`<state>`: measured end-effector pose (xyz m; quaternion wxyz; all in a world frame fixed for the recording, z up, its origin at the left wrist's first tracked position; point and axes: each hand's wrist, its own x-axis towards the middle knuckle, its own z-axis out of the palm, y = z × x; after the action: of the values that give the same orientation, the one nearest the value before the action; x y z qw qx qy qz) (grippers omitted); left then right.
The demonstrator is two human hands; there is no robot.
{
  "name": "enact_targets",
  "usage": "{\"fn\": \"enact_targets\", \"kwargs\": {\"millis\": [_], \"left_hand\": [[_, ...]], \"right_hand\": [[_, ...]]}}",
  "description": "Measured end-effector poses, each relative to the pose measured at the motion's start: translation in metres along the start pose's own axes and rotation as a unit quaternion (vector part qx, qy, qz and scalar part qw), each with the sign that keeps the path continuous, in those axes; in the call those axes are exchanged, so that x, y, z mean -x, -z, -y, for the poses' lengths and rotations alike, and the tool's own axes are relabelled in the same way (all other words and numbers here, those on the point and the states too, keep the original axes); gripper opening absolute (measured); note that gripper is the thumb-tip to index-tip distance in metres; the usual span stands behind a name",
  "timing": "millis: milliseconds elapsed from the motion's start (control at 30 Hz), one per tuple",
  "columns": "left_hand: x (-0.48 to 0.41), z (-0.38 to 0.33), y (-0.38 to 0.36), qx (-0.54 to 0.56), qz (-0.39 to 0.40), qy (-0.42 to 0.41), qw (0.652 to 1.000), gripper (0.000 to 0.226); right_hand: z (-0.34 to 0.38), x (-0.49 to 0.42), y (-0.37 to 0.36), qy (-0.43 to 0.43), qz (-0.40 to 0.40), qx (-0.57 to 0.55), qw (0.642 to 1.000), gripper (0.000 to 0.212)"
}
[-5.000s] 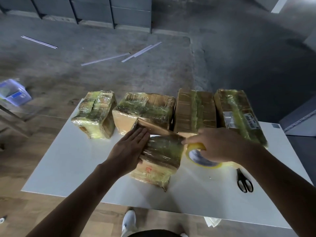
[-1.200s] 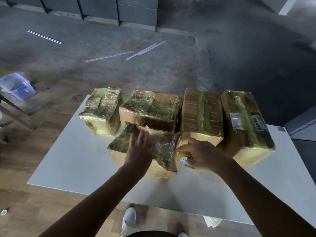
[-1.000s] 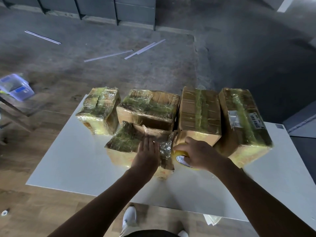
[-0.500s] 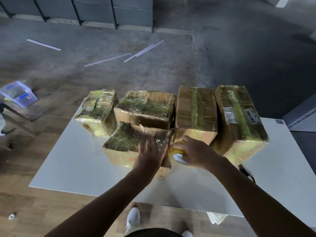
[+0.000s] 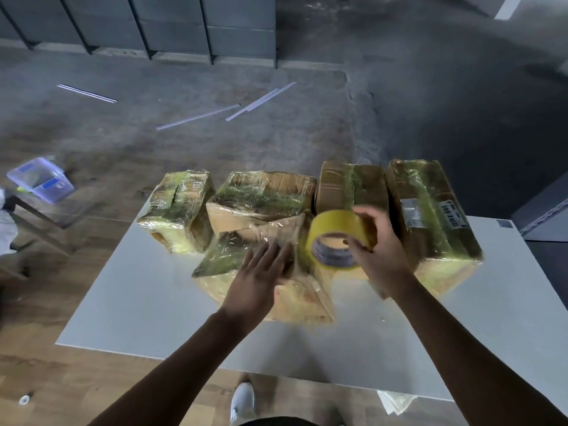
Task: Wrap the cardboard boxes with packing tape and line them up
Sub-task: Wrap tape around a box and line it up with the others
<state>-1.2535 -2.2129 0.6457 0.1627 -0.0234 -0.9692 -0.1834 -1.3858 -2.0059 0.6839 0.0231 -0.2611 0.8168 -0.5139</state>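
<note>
The box (image 5: 222, 259) under the flat left hand (image 5: 261, 273) looks light and slippery, so hold its top; the right hand (image 5: 379, 244) pinches the tape roll (image 5: 333, 230).

- Front box (image 5: 221, 259): cardboard under crinkled clear-yellow tape, tilted on the table (image 5: 138, 302), with the flat left hand (image 5: 258, 281) resting on it.
- Tape roll (image 5: 338, 224): yellow, on edge, gripped by the right hand (image 5: 381, 250), just right of the front box.
- Back row, side by side, all taped: left box (image 5: 178, 207), second box (image 5: 264, 198), third box (image 5: 350, 186), and labelled right box (image 5: 430, 216).
</note>
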Motion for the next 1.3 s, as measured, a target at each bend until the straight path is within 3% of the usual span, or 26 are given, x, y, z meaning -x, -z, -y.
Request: {"fn": "enact_targets", "kwargs": {"millis": [67,233,400,500,567,667,867,1000,1133,1200,1300], "left_hand": [[0.004,0.002,0.002,0.067,-0.022,0.033,0.997,0.062],[0.009,0.007,0.006,0.086,-0.048,0.035,0.995,0.057],[0.012,0.004,0.005,0.091,-0.060,0.025,0.994,0.059],[0.019,0.012,0.009,0.115,-0.082,0.081,0.987,0.067],[0.021,0.026,0.019,0.111,-0.094,0.082,0.986,0.072],[0.022,0.028,0.024,0.102,-0.087,0.060,0.989,0.071],[0.036,0.019,0.016,0.179,-0.132,0.127,0.967,0.074],[0.041,0.018,0.015,0.215,-0.095,0.171,0.957,0.075],[0.046,0.038,0.036,0.182,0.004,0.163,0.970,0.106],[0.044,0.043,0.051,0.092,0.007,0.115,0.989,0.113],[0.035,0.042,0.072,-0.101,0.010,-0.009,0.995,0.105]], "right_hand": [[0.016,-0.003,-0.001,0.042,0.021,-0.013,0.999,0.057],[0.032,-0.007,-0.006,0.083,0.056,0.018,0.995,0.059],[0.053,-0.018,0.008,0.137,0.118,0.140,0.973,0.058],[0.046,-0.015,0.021,0.163,0.118,0.253,0.946,0.054],[0.033,-0.008,0.031,0.147,0.162,0.327,0.920,0.054],[0.020,0.007,0.027,0.071,0.224,0.301,0.924,0.063],[0.038,-0.001,0.018,0.099,0.180,0.289,0.935,0.064],[0.062,-0.006,0.016,0.108,0.182,0.325,0.922,0.056],[0.077,-0.001,-0.010,0.116,0.222,0.351,0.902,0.047],[0.080,0.001,-0.018,0.118,0.223,0.364,0.897,0.045],[0.083,0.000,-0.020,0.112,0.220,0.379,0.892,0.044]]}}
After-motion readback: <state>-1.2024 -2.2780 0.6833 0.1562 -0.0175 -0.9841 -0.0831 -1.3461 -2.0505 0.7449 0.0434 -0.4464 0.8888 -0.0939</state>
